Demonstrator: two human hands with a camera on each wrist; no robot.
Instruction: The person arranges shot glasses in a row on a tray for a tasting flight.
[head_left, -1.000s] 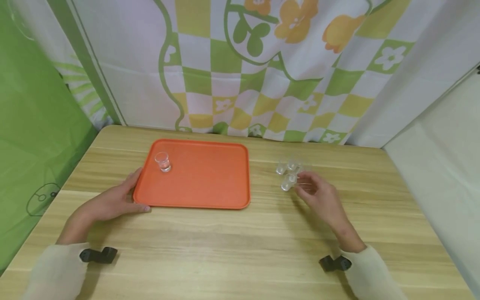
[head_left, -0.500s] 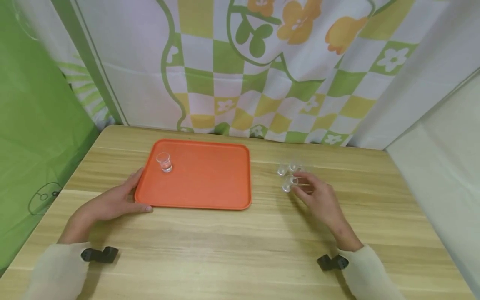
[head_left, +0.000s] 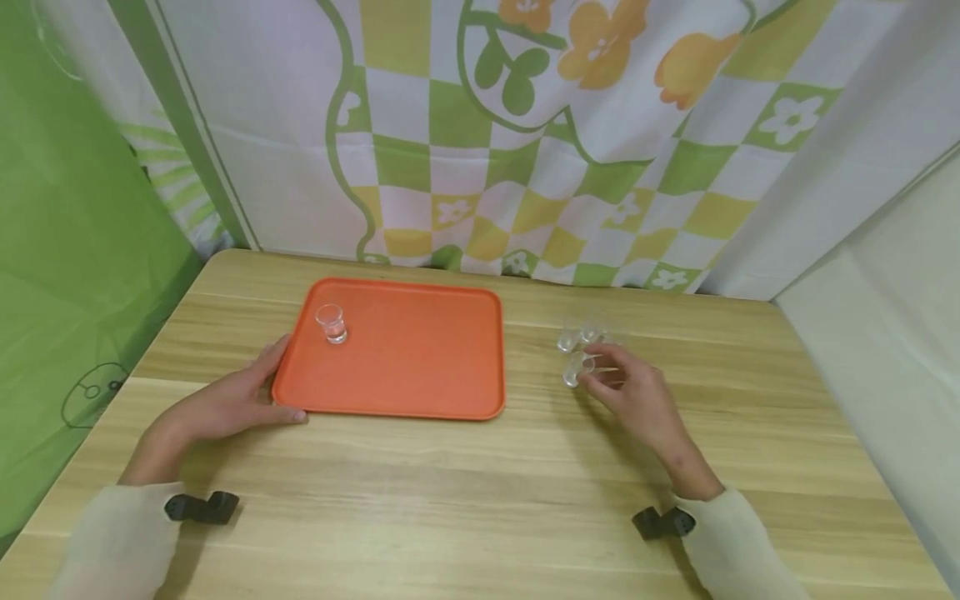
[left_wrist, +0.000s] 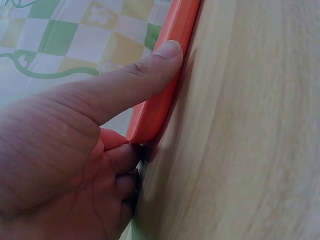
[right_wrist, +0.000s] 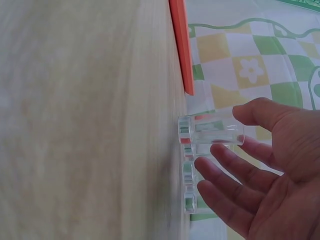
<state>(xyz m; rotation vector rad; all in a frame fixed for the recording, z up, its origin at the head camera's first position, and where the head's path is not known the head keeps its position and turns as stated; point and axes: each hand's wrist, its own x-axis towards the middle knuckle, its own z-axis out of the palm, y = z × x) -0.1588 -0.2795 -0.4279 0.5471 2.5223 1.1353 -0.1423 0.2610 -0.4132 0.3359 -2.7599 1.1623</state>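
Note:
An orange tray [head_left: 405,358] lies on the table, with one small clear shot glass [head_left: 333,325] upright near its left side. My left hand [head_left: 225,400] holds the tray's near left corner, fingers along the left side and thumb along the front edge; the left wrist view shows that thumb [left_wrist: 160,57] against the tray's outer wall. To the right of the tray, my right hand [head_left: 637,396] pinches the rim of another shot glass [right_wrist: 215,132] between thumb and index finger. Its other fingers are spread. Several more shot glasses [head_left: 567,339] stand close behind, partly hidden by the hand.
The wooden table [head_left: 450,500] reaches back to a patterned curtain [head_left: 480,167]. A green cloth [head_left: 67,208] hangs at the left and a pale panel [head_left: 885,333] stands at the right. Small black devices [head_left: 663,523] are fastened at both wrists.
My right hand has shifted slightly left, and its thumb and index finger have come onto the nearest shot glass's rim. My left hand stays at the tray corner. The head view has shifted a little.

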